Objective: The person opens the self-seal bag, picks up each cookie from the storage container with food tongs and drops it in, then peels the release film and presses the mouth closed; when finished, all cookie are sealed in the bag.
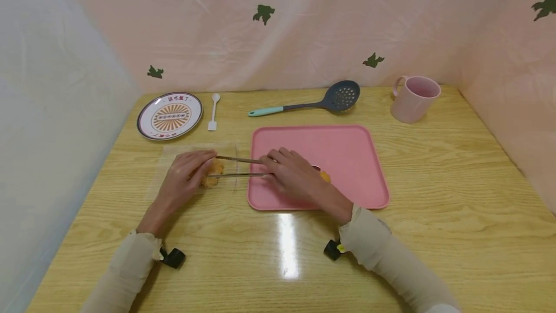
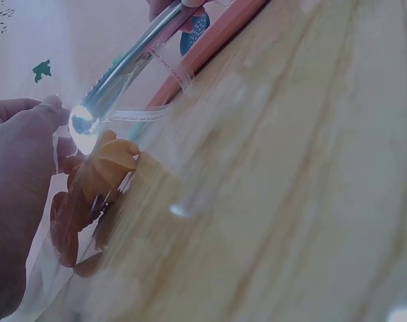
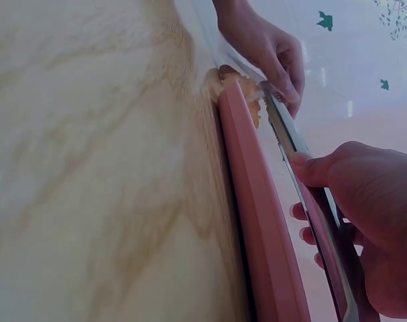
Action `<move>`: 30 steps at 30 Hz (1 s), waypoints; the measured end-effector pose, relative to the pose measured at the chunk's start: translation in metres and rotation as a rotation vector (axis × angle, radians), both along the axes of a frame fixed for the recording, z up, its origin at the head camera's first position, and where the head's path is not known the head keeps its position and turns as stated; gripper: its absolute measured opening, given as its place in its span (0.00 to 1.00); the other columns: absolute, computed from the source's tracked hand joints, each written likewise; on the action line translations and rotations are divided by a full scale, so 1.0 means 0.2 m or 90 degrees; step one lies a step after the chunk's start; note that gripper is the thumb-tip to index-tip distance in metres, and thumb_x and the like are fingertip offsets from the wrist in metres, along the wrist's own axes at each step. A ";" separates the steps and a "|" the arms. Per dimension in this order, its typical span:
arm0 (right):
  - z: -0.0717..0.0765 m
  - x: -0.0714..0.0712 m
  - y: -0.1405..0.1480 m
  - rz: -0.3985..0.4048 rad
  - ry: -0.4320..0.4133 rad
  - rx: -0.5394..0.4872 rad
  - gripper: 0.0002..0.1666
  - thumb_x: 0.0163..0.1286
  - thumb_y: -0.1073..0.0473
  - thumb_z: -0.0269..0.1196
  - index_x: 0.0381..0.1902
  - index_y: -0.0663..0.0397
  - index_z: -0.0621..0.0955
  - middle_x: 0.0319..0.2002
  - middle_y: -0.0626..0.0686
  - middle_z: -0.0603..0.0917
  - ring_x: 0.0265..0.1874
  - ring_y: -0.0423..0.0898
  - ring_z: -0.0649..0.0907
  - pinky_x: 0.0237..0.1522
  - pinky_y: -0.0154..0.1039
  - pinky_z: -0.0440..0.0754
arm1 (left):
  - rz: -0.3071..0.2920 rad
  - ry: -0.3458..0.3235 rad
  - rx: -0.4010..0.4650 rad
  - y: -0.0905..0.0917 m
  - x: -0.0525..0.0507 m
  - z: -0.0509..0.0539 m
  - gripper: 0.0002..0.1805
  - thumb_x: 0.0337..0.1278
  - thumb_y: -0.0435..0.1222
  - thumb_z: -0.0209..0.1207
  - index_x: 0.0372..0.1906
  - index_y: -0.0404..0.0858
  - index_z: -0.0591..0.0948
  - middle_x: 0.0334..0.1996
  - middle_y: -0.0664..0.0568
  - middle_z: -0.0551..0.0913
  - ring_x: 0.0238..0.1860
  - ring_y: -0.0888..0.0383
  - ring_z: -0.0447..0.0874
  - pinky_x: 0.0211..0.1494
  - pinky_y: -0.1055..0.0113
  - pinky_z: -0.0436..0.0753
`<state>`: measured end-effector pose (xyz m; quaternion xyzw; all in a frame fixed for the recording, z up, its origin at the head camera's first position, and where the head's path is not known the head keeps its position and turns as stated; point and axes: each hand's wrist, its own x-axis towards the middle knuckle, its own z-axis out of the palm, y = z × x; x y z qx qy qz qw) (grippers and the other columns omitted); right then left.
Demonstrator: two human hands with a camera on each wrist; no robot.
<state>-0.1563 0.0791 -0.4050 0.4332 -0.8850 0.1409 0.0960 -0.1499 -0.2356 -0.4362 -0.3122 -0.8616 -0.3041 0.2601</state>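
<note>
My right hand (image 1: 293, 173) grips metal tongs (image 1: 239, 175), their two arms spread and pointing left. The tong tips reach a clear plastic bag (image 1: 167, 153) lying left of the pink tray (image 1: 347, 158). Orange-brown pastries (image 1: 211, 181) are in the bag; the left wrist view shows a ridged one (image 2: 104, 171) just below the tongs (image 2: 133, 60). With thumb and fingers, my left hand (image 1: 180, 180) pinches the bag's film beside one tong tip. In the right wrist view, my right thumb and fingers wrap the tongs (image 3: 317, 201). Another orange piece (image 1: 325, 176) lies on the tray, partly behind my right wrist.
Along the back stand or lie a patterned plate (image 1: 171, 116), a small white spoon (image 1: 214, 111), a slotted ladle (image 1: 340, 96) with a mint handle, and a pink mug (image 1: 414, 100). Pink and white cloth hangs around the wooden table (image 1: 234, 255).
</note>
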 end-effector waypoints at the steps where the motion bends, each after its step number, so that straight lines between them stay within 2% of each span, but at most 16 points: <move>1: 0.00 0.00 0.01 -0.001 0.000 -0.002 0.18 0.79 0.55 0.62 0.62 0.53 0.80 0.52 0.53 0.81 0.49 0.51 0.78 0.47 0.45 0.80 | 0.001 -0.001 0.000 0.00 0.00 0.00 0.18 0.60 0.19 0.64 0.55 0.30 0.86 0.53 0.40 0.87 0.56 0.39 0.83 0.64 0.43 0.73; 9: 0.01 0.02 0.14 -0.007 -0.007 -0.037 0.20 0.77 0.55 0.65 0.62 0.58 0.80 0.51 0.56 0.82 0.46 0.54 0.78 0.44 0.48 0.80 | -0.004 0.008 0.002 0.00 0.00 0.00 0.19 0.60 0.18 0.64 0.56 0.30 0.86 0.54 0.39 0.87 0.56 0.39 0.83 0.63 0.43 0.74; 21: 0.01 0.05 0.37 -0.055 -0.020 -0.056 0.20 0.73 0.62 0.67 0.61 0.60 0.82 0.52 0.59 0.82 0.47 0.56 0.79 0.48 0.52 0.81 | 0.006 0.003 -0.006 -0.01 0.01 0.01 0.19 0.61 0.19 0.64 0.56 0.30 0.86 0.53 0.40 0.87 0.56 0.39 0.83 0.63 0.44 0.74; 27: 0.01 0.07 0.45 -0.069 -0.033 -0.050 0.21 0.73 0.60 0.69 0.60 0.60 0.83 0.52 0.58 0.82 0.47 0.56 0.78 0.48 0.52 0.80 | 0.012 -0.003 -0.010 -0.01 0.01 0.01 0.17 0.63 0.21 0.64 0.55 0.30 0.86 0.53 0.40 0.87 0.55 0.40 0.83 0.65 0.49 0.74; 30: 0.00 0.07 0.48 -0.069 -0.030 -0.051 0.21 0.73 0.59 0.69 0.60 0.60 0.82 0.51 0.58 0.83 0.46 0.55 0.78 0.49 0.52 0.79 | 0.003 0.003 -0.007 -0.01 0.00 0.01 0.17 0.62 0.21 0.64 0.55 0.30 0.86 0.53 0.40 0.87 0.55 0.40 0.83 0.64 0.47 0.74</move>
